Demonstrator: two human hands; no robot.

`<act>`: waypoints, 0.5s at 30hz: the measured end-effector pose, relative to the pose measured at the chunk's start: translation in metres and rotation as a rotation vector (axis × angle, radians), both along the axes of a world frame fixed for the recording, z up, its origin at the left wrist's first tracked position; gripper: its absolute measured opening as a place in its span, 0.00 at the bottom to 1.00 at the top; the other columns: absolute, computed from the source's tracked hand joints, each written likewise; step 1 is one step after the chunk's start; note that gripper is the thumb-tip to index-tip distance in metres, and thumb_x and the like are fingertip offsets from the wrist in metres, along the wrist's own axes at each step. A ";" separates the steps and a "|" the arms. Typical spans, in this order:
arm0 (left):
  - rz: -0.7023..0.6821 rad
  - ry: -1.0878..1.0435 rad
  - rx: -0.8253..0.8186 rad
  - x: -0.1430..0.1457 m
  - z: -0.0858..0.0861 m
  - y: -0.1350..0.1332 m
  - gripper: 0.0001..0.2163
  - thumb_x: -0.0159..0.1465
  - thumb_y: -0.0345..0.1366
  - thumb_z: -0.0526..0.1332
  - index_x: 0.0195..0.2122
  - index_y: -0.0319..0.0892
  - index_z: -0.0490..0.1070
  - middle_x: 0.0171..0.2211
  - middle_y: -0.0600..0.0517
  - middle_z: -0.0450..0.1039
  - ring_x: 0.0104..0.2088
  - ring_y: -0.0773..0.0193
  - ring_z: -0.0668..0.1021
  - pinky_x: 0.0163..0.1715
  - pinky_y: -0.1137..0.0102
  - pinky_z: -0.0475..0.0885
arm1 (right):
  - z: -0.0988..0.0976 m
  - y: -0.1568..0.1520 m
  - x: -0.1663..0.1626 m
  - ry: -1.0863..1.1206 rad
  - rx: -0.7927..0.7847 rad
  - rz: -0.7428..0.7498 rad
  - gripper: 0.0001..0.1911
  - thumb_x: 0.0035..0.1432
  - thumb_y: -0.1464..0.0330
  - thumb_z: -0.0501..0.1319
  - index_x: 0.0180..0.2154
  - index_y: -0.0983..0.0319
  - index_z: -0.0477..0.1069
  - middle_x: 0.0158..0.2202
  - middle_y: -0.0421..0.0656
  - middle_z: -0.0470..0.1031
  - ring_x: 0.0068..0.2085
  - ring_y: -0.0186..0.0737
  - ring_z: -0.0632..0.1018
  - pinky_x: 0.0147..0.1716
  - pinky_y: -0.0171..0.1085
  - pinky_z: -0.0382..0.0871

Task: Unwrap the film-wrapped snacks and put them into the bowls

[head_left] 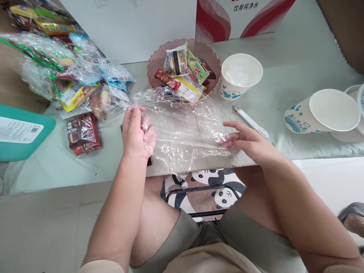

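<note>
A crumpled clear plastic bag (182, 132) is spread between my hands over the table's front edge, its lower part hanging past it. My left hand (138, 131) is closed around the bag's left side. At the opposite side, my right hand (244, 142) holds the bag between thumb and lower fingers, with the index finger stretched out. Just behind the bag stands a pinkish scalloped bowl (153, 57) with several wrapped snacks (184, 72); the bag overlaps its front rim. A white utility knife (250, 120) lies beyond my right hand.
Bagged snacks (76, 72) are heaped at the left, near a cocoa snack pack (83, 133) and a teal container (25, 132). One paper cup (240, 74) stands right of the bowl; another paper cup (321, 112) lies tilted farther right. A white-and-red carton (133, 30) stands behind.
</note>
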State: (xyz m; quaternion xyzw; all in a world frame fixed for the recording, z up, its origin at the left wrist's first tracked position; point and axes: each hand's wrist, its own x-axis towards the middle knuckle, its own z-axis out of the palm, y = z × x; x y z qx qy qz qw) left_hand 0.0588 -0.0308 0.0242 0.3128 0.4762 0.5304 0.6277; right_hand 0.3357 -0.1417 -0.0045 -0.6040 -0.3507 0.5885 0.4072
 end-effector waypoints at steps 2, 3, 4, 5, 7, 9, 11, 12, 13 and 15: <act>-0.110 -0.004 -0.030 -0.003 -0.002 0.000 0.19 0.59 0.51 0.73 0.32 0.48 0.65 0.17 0.65 0.51 0.11 0.77 0.45 0.12 0.71 0.34 | -0.001 0.006 0.003 0.081 0.079 -0.080 0.30 0.47 0.64 0.68 0.55 0.55 0.71 0.46 0.46 0.83 0.47 0.47 0.84 0.41 0.44 0.81; -0.154 -0.004 -0.034 -0.003 -0.004 -0.001 0.20 0.57 0.52 0.74 0.33 0.48 0.66 0.17 0.64 0.51 0.11 0.78 0.45 0.12 0.71 0.34 | -0.001 0.009 0.000 0.116 0.112 -0.107 0.33 0.49 0.61 0.69 0.57 0.54 0.69 0.48 0.46 0.82 0.49 0.48 0.83 0.43 0.45 0.81; -0.187 0.001 -0.037 -0.002 -0.005 -0.001 0.21 0.55 0.52 0.76 0.32 0.48 0.66 0.17 0.64 0.52 0.11 0.78 0.46 0.12 0.71 0.34 | 0.000 0.013 -0.003 0.140 0.124 -0.101 0.37 0.49 0.58 0.70 0.61 0.53 0.66 0.48 0.46 0.82 0.48 0.48 0.84 0.43 0.45 0.81; -0.210 0.008 -0.039 -0.002 -0.006 -0.001 0.21 0.53 0.53 0.77 0.32 0.48 0.67 0.17 0.64 0.52 0.11 0.78 0.46 0.12 0.71 0.34 | 0.001 0.017 -0.008 0.156 0.116 -0.060 0.43 0.49 0.57 0.72 0.65 0.52 0.62 0.45 0.45 0.82 0.44 0.47 0.85 0.40 0.45 0.81; -0.236 0.016 -0.039 -0.001 -0.007 -0.001 0.23 0.49 0.54 0.78 0.32 0.48 0.68 0.18 0.64 0.53 0.12 0.79 0.48 0.12 0.71 0.36 | 0.004 0.020 -0.018 0.159 0.091 0.039 0.52 0.48 0.59 0.74 0.70 0.51 0.54 0.37 0.41 0.82 0.32 0.43 0.83 0.32 0.43 0.79; -0.274 0.027 -0.035 -0.002 -0.009 0.000 0.24 0.45 0.54 0.79 0.33 0.47 0.71 0.18 0.64 0.54 0.12 0.79 0.51 0.12 0.73 0.39 | 0.006 0.017 -0.024 0.126 0.110 0.037 0.53 0.50 0.62 0.73 0.72 0.51 0.50 0.30 0.36 0.78 0.24 0.38 0.77 0.26 0.40 0.75; -0.305 0.074 -0.017 -0.004 -0.011 -0.001 0.24 0.42 0.49 0.82 0.32 0.45 0.73 0.19 0.63 0.56 0.13 0.79 0.54 0.12 0.76 0.43 | 0.005 0.011 -0.024 0.075 0.174 -0.053 0.48 0.53 0.63 0.70 0.71 0.49 0.51 0.26 0.33 0.75 0.22 0.36 0.74 0.24 0.39 0.72; -0.298 0.111 0.003 -0.005 -0.012 -0.001 0.23 0.42 0.46 0.82 0.30 0.44 0.72 0.19 0.63 0.57 0.14 0.79 0.56 0.12 0.76 0.45 | 0.004 0.008 -0.022 0.049 0.204 -0.096 0.46 0.54 0.63 0.69 0.70 0.49 0.53 0.25 0.33 0.74 0.21 0.36 0.73 0.23 0.38 0.71; -0.276 0.153 0.030 -0.006 -0.013 -0.002 0.21 0.43 0.43 0.82 0.27 0.43 0.71 0.19 0.62 0.58 0.14 0.79 0.57 0.12 0.77 0.47 | 0.002 0.005 -0.019 0.029 0.226 -0.129 0.44 0.55 0.63 0.69 0.69 0.49 0.54 0.25 0.33 0.73 0.21 0.36 0.72 0.23 0.38 0.70; -0.196 0.226 0.080 -0.007 -0.016 -0.003 0.18 0.48 0.43 0.79 0.23 0.42 0.70 0.17 0.60 0.59 0.13 0.77 0.58 0.11 0.76 0.47 | -0.001 0.001 -0.015 0.009 0.249 -0.162 0.41 0.54 0.64 0.67 0.67 0.48 0.56 0.24 0.32 0.73 0.20 0.36 0.70 0.22 0.38 0.67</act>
